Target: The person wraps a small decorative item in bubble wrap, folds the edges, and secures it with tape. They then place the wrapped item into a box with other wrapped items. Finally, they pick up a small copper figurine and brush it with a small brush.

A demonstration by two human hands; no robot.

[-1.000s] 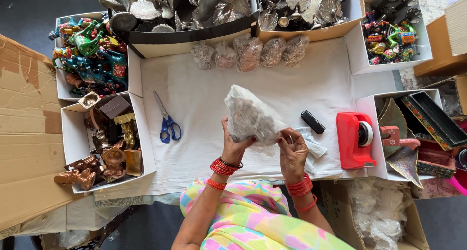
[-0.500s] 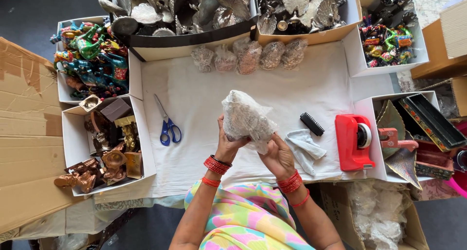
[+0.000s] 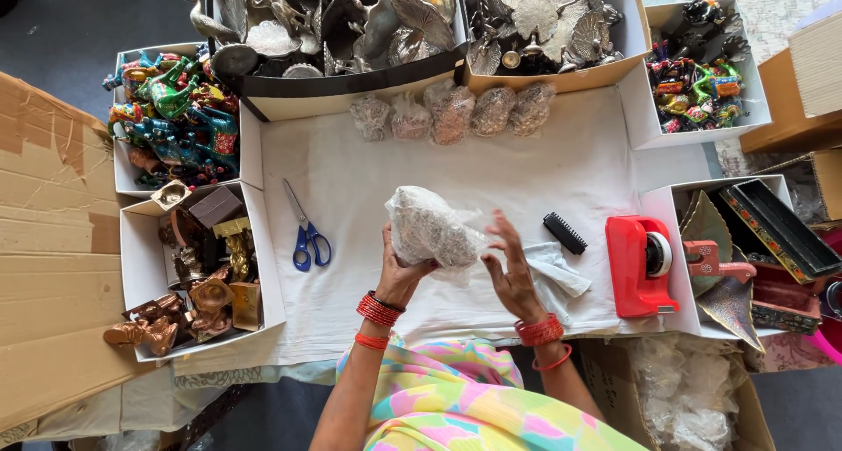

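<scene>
A plastic-wrapped bundle (image 3: 430,229) is held above the white cloth's (image 3: 351,175) near middle; five smaller wrapped bundles (image 3: 452,111) line its far edge; white open boxes (image 3: 263,275) flank its left and right edges.

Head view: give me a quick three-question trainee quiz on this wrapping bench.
1. True or false: the left hand holds the plastic-wrapped bundle.
2. How many wrapped bundles sit in the row at the far edge of the white cloth?
3. What lies nearest the red tape dispenser? A) blue-handled scissors B) black comb-like piece

Key: 1 true; 2 five; 3 B. The right hand is open, fingers spread beside the bundle.
</scene>
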